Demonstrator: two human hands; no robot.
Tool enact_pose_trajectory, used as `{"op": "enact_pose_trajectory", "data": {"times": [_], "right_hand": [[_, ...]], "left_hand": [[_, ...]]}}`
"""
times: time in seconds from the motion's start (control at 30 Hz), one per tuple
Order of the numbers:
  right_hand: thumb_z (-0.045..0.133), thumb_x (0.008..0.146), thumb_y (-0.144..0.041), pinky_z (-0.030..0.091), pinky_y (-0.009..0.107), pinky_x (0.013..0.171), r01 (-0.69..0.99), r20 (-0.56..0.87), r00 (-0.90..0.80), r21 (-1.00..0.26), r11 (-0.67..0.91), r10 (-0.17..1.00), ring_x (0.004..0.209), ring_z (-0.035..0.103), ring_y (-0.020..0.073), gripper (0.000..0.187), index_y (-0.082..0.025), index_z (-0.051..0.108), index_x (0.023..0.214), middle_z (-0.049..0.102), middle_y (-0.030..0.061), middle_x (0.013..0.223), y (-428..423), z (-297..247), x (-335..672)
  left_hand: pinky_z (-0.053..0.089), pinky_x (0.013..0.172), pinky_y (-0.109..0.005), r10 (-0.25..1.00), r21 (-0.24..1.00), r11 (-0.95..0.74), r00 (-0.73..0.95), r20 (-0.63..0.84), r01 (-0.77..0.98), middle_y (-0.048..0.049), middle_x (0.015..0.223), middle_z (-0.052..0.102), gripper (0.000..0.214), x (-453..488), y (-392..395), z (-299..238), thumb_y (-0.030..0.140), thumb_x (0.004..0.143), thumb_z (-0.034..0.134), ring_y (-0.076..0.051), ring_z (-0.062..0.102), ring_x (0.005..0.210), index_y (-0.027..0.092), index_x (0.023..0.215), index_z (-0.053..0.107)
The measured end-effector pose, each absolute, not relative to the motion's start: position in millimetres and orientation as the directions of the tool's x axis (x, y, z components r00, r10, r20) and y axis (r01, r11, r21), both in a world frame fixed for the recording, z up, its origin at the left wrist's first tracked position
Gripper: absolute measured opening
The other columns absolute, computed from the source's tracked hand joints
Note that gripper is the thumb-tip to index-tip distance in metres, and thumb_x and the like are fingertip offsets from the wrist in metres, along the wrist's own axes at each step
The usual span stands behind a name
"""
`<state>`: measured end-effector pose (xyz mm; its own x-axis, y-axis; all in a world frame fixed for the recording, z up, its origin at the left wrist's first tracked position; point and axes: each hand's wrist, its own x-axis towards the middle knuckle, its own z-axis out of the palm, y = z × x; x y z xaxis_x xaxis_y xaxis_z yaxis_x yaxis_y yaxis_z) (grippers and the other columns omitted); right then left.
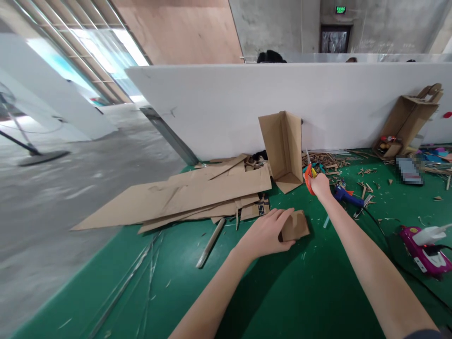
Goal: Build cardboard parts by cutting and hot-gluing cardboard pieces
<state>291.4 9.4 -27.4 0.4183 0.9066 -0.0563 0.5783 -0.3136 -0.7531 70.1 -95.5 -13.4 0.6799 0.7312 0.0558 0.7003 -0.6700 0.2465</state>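
Left hand (269, 232) clasps the box (296, 226), apparently steadying it, while right hand (320, 186) grips scissors (309, 180), blades (307, 157) towards twelve o'clock, clear of the other hand.

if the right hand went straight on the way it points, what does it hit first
Most likely the upright folded cardboard, just beyond the orange scissors in the right hand. Depth is hard to judge here, so the hand might instead pass its right edge toward the white partition.

Concrete wall (289, 28), white partition (328, 99), grey floor (70, 188); exit sign (340, 10)
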Motion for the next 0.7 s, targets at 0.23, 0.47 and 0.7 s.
{"op": "enact_pose_trajectory", "data": {"times": [0.23,0.47,0.7], "right_hand": [[0.066,0.085,-0.036,0.053,0.031,0.079,0.690,-0.023,0.365,-0.664,-0.287,0.931,0.098,0.071,0.0306,0.028,-0.009,0.072,0.092,0.073,0.0209,0.099,25,-29,291],[0.053,0.095,-0.021,0.047,0.039,0.097,0.788,0.154,0.248,-0.606,-0.107,0.957,0.114,0.063,0.0321,0.028,-0.004,0.063,0.114,0.063,0.0283,0.120,5,-9,292],[0.042,0.102,-0.035,0.050,0.037,0.096,0.675,0.338,-0.223,-0.624,0.395,0.915,0.107,0.065,0.0223,0.031,-0.016,0.064,0.114,0.069,0.0122,0.115,-83,-11,289]], "left_hand": [[0.043,0.108,-0.049,0.635,0.221,-0.764,0.768,0.090,0.606,-0.0157,0.141,0.054,0.080,77,-103,-21,0.043,0.077,0.073,-0.036,0.052,0.128,0.021,0.146,0.040],[0.044,0.107,-0.051,0.651,0.307,-0.748,0.740,0.169,0.588,-0.0154,0.142,0.053,0.077,79,-103,-38,0.043,0.078,0.073,-0.036,0.052,0.128,0.023,0.145,0.040],[0.043,0.109,-0.050,0.709,0.343,-0.699,0.671,0.217,0.628,-0.0160,0.144,0.050,0.080,80,-100,-45,0.043,0.079,0.071,-0.036,0.051,0.131,0.023,0.148,0.034]]}}
